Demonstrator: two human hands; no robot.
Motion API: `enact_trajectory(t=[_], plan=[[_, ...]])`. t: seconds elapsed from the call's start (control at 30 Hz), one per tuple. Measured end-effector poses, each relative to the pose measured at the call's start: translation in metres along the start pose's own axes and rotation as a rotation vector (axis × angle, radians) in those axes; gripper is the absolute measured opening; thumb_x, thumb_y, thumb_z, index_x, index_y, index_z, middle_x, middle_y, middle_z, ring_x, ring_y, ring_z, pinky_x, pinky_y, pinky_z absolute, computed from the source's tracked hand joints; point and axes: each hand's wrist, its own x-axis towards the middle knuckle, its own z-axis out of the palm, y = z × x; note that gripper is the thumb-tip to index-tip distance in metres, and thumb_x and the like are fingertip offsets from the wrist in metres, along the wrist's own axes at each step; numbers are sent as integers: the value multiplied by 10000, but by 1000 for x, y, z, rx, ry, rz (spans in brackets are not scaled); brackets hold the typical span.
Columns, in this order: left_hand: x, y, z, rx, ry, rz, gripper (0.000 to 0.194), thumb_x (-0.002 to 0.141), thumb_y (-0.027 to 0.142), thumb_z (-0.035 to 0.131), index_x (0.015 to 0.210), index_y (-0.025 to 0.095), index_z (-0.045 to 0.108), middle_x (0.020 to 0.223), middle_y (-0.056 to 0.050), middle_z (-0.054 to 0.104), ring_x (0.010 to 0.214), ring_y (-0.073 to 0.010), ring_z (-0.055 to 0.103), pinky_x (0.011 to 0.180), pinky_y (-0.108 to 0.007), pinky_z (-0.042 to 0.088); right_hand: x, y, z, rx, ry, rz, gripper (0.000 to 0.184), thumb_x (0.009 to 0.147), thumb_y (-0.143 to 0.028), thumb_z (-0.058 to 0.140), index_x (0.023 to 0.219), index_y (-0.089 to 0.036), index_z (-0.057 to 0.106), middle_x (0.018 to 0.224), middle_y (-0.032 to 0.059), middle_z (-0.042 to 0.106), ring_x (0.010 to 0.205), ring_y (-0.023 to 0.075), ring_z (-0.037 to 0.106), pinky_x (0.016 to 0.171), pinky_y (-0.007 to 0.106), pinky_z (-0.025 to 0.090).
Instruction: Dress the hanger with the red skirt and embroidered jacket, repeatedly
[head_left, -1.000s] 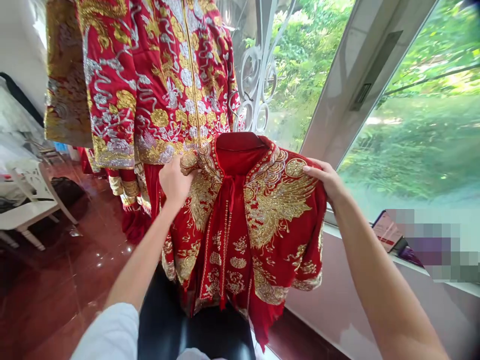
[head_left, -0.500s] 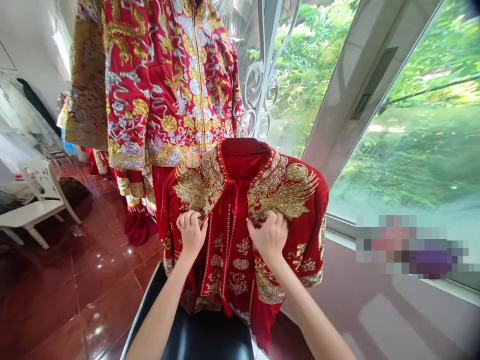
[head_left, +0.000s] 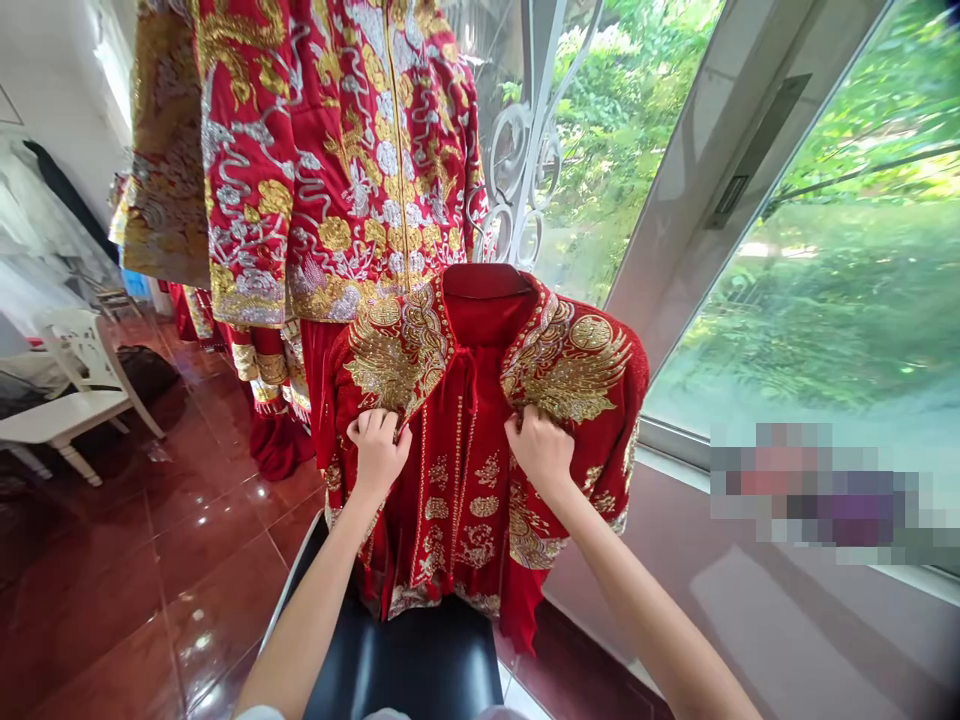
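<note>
In front of me hangs a red jacket [head_left: 465, 440] with gold embroidery, beads along its front edges and a tied red cord at the neck. My left hand [head_left: 380, 448] is closed on the jacket's front edge at the chest, on the left side. Opposite it, my right hand [head_left: 541, 448] grips the other front edge below the gold wing-shaped embroidery. Both sets of fingertips are partly hidden in the cloth. Between the two edges, the red inner panel with gold motifs shows.
A larger red garment [head_left: 345, 170] with gold and silver embroidery hangs behind, beside a white scrolled metal frame [head_left: 517, 170]. Below is a black seat [head_left: 405, 665]. A white chair [head_left: 82, 390] stands at left; a window [head_left: 817, 270] and sill lie at right.
My hands have drawn the jacket's front edges slightly up and toward me. My right fingers have closed more tightly on the cloth, and the jacket's lower hem has risen a little.
</note>
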Motion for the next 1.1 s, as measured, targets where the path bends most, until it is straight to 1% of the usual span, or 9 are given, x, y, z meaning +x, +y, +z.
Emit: enact_trajectory(t=[0.17, 0.3, 0.47, 0.57, 0.67, 0.8, 0.9, 1.0, 1.1], plan=[[0, -3, 0, -23, -65, -39, 97, 823, 234, 551, 797, 168, 618, 915, -99, 649, 941, -262, 525, 868, -423, 333, -2, 0, 7, 31, 9, -76, 362, 911, -416, 441, 759, -121, 585, 613, 81, 589, 525, 153, 541, 468, 254, 163], [3, 1, -6, -16, -59, -14, 125, 841, 234, 541, 766, 168, 616, 851, -86, 642, 906, -265, 523, 810, -418, 361, 1, 1, 2, 187, -50, -97, 220, 855, -235, 451, 679, -144, 547, 557, 52, 551, 483, 127, 475, 475, 246, 168], [4, 54, -46, -232, -7, 201, 248, 881, 184, 458, 662, 176, 575, 696, -59, 571, 707, -196, 490, 675, -332, 416, -13, -7, -62, 908, -46, -358, 332, 876, -240, 398, 560, -197, 307, 468, -46, 331, 425, 69, 316, 472, 203, 237], [3, 88, -49, -225, -72, 260, 169, 851, 178, 508, 708, 195, 596, 720, -60, 579, 704, -205, 509, 644, -337, 429, -16, -21, -84, 1072, -29, -410, 347, 891, -242, 399, 572, -197, 269, 488, -54, 310, 437, 63, 290, 477, 197, 238], [5, 94, -20, -124, -162, 266, 158, 799, 87, 528, 730, 196, 620, 738, -74, 620, 714, -228, 546, 601, -341, 437, -4, -34, -61, 929, -90, -372, 305, 827, -217, 402, 546, -197, 284, 466, -39, 354, 434, 74, 324, 488, 217, 230], [12, 77, 17, -80, -206, 230, 159, 827, 115, 509, 744, 188, 623, 786, -84, 642, 787, -244, 586, 633, -342, 461, 5, -39, -24, 571, -197, -304, 225, 776, -226, 445, 555, -186, 424, 488, -2, 493, 454, 100, 413, 509, 243, 208], [15, 73, 17, -76, -155, 174, 112, 822, 197, 557, 715, 194, 591, 747, -75, 615, 774, -242, 583, 632, -337, 456, 2, -39, -29, 394, -28, -159, 267, 826, -318, 458, 599, -181, 492, 540, 20, 552, 487, 119, 464, 512, 250, 206], [20, 77, 8, -84, 18, 72, 115, 816, 285, 588, 783, 175, 578, 751, -74, 594, 769, -230, 572, 682, -330, 462, 10, -38, -39, 277, 180, 32, 342, 848, -468, 475, 706, -165, 542, 655, 53, 595, 561, 148, 515, 519, 252, 231], [30, 77, 4, -52, 39, -23, 149, 826, 308, 582, 854, 162, 577, 811, -81, 609, 806, -234, 570, 653, -313, 442, 31, -33, -33, 205, 166, 86, 336, 838, -474, 510, 790, -146, 564, 753, 78, 620, 594, 160, 521, 520, 258, 220]])
